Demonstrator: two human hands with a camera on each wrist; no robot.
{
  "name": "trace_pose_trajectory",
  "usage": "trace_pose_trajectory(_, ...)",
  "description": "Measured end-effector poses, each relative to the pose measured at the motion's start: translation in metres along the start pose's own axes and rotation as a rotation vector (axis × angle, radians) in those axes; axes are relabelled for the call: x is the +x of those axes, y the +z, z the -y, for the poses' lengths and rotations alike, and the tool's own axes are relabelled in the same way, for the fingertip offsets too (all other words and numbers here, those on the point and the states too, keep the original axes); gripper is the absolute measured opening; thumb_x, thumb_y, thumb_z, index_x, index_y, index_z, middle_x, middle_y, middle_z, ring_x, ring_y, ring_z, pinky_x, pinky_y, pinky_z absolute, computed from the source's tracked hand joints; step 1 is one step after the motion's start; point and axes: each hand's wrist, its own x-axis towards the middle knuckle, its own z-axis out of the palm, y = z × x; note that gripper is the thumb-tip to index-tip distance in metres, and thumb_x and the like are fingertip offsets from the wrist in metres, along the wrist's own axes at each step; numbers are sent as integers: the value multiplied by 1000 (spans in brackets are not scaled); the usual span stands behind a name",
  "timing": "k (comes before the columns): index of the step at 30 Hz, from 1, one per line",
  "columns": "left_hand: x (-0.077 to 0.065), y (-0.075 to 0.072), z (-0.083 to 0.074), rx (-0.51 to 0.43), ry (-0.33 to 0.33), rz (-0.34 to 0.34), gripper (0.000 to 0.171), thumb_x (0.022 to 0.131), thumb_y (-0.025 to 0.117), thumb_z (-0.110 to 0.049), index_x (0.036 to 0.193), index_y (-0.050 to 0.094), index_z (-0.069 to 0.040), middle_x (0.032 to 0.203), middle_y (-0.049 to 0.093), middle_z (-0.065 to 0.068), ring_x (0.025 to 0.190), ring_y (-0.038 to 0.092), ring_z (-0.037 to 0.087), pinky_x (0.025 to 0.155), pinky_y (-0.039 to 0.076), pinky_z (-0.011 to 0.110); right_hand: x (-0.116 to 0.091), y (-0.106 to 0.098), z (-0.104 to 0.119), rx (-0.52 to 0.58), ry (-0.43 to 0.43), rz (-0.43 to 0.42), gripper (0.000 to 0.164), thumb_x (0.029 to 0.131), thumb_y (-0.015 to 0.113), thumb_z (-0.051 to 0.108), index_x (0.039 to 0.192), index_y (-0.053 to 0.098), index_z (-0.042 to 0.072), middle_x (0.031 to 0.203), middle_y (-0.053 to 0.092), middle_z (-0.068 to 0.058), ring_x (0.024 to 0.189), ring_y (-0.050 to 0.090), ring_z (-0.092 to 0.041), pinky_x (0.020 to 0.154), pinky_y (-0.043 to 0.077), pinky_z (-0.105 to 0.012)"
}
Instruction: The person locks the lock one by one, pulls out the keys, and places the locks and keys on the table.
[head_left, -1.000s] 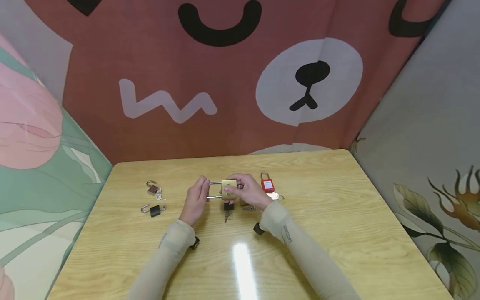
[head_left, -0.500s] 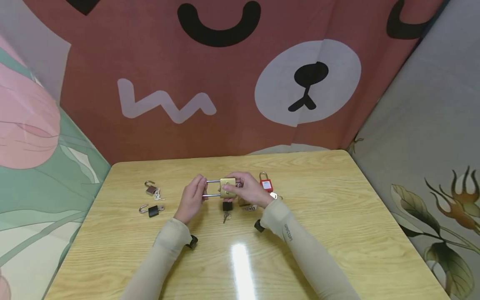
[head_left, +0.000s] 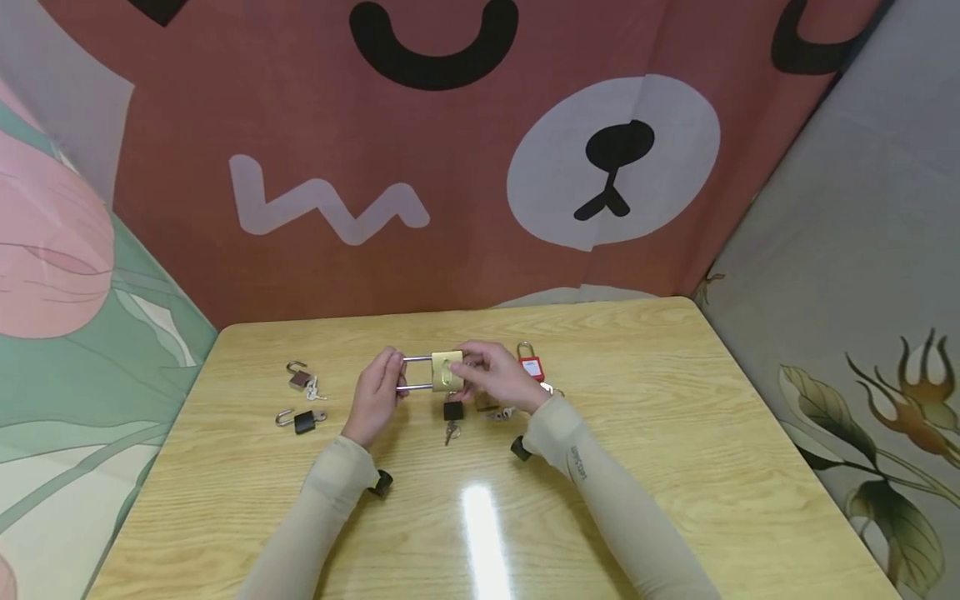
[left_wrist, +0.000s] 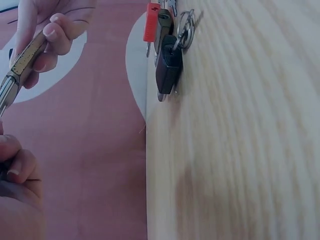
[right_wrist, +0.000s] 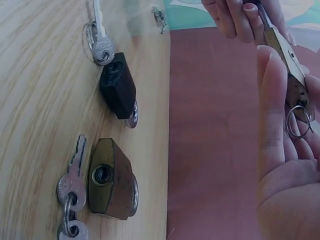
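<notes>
A person's two hands hold a brass padlock [head_left: 441, 372] above the worktop [head_left: 637, 467], its body and shackle lying sideways between the left and right fingers. The left hand [head_left: 372, 393] pinches the curved end of the long shackle [head_left: 417, 387], fingers curled in around it. The right hand [head_left: 497, 377] grips the body, its thumb laid across the front face and the other fingers behind. A metal ring [right_wrist: 299, 122] hangs by the keyhole end, close to the right palm.

On the worktop, just nearer the person than the right fingers, lies a small black padlock [head_left: 453, 411] with a key [head_left: 450, 432] at its near end. Right of that, partly below the right hand, sits a second brass one [head_left: 486, 402] with keys [right_wrist: 74, 192] beside it. A red padlock [head_left: 532, 367] with a pale label lies to the right of the right fingers. Well to the left of the left fingers are a brown padlock [head_left: 300, 380] with silvery keys [head_left: 313, 389] and, nearer the person, another black lock [head_left: 304, 422].
</notes>
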Motion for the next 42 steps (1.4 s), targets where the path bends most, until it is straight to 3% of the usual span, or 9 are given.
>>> trace_pose_trajectory(8,-1,0,-1,-165,-55,56,40,113,46,-29,100,53,9,75,54,8,61,55,15,51,51,26,-2,-3,4,-34,-19,-28,43,105,62,15,143,53,-4,107,74,-20,78,74,-40,80,64,-45)
trace_pose_trajectory(13,-2,2,1,-242,-97,64,35,111,50,-24,112,55,10,79,54,7,62,55,11,53,51,27,-2,-3,7,-24,-33,-33,42,105,63,14,141,54,-5,104,74,-19,73,74,-31,80,63,-54)
trace_pose_trajectory(21,-3,4,2,-294,-133,99,28,108,57,-17,131,60,-2,81,56,0,66,56,8,57,51,24,-1,-3,9,-1,-49,-34,31,104,64,14,131,61,-2,97,73,-17,72,74,-34,78,60,-62)
trace_pose_trajectory(27,-8,7,-3,-350,-176,159,36,106,61,-17,140,57,-6,78,55,-2,64,54,9,59,49,24,-2,-5,10,-9,-55,-22,27,105,63,15,127,63,-1,97,73,-14,70,73,-23,79,59,-64)
trace_pose_trajectory(31,-9,11,-1,-379,-191,194,36,105,63,-16,138,55,-6,77,57,-4,65,53,8,61,49,23,-3,-5,12,-17,-62,-27,24,105,63,15,123,65,1,94,72,-13,70,72,-22,79,59,-65)
trace_pose_trajectory(37,-10,19,2,-365,-161,219,36,104,63,-13,139,57,-9,90,57,-2,66,55,9,62,47,22,-3,-3,14,-50,-56,-48,26,105,64,18,125,65,3,95,73,-11,71,71,-21,75,63,-51)
trace_pose_trajectory(42,-10,22,4,-373,-159,174,33,103,66,-15,134,60,-8,103,61,0,73,62,11,68,53,26,-1,0,13,-47,-47,-52,30,104,65,20,130,64,3,97,72,-11,77,73,-35,80,60,-60)
